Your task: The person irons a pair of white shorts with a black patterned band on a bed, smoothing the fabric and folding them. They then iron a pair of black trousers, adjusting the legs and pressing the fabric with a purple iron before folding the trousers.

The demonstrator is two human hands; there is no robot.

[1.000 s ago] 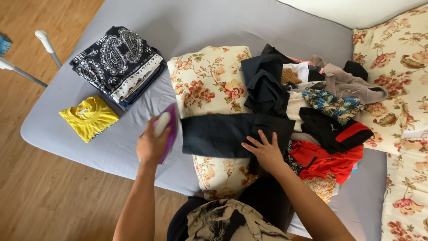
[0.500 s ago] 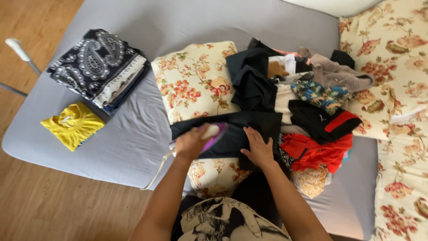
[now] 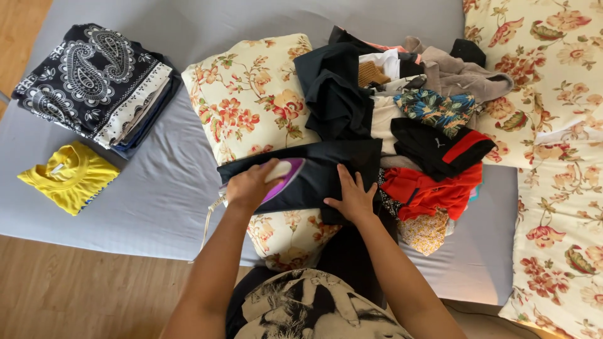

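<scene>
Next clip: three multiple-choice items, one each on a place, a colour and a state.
1. Where does the yellow shirt lie?
A. On top of the clothes pile
B. On the grey mattress, near its left edge
C. On the wooden floor

2. What colour is the iron?
A. Purple and white
B. Green
C. Orange

3. What is the right hand doing?
A. Lifting a sock
B. Hanging free
C. Pressing flat on the dark garment

Answers: 1 B, grey mattress shows all round it; 2 A, purple body beneath the left hand; 3 C, fingers spread on the cloth.

A folded yellow shirt point(image 3: 68, 177) lies beside a stack of paisley cloth point(image 3: 94, 85) on the grey mattress point(image 3: 157, 194). Mixed clothes point(image 3: 433, 125) pile up nearby.
</scene>
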